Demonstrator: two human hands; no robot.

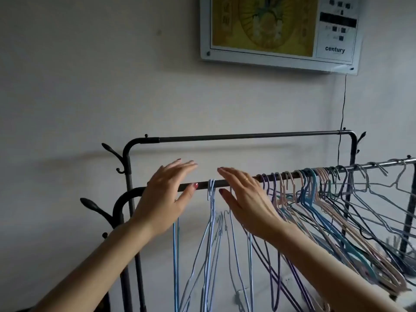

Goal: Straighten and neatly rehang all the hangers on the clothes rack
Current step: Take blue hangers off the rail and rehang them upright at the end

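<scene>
A dark metal clothes rack has a near rail and a higher far rail. My left hand and my right hand hover flat over the near rail, fingers straight, holding nothing. Between them hang pale blue wire hangers, hooked on the rail. Right of my right hand, several purple, pink, blue and dark hangers crowd the rail, leaning at uneven angles. A few grey wire hangers hang askew at the far right.
Coat hooks stick out from the rack's left posts. A framed wall clock panel hangs on the white wall above, with a thin black cord running down behind the rack. The far rail carries nothing.
</scene>
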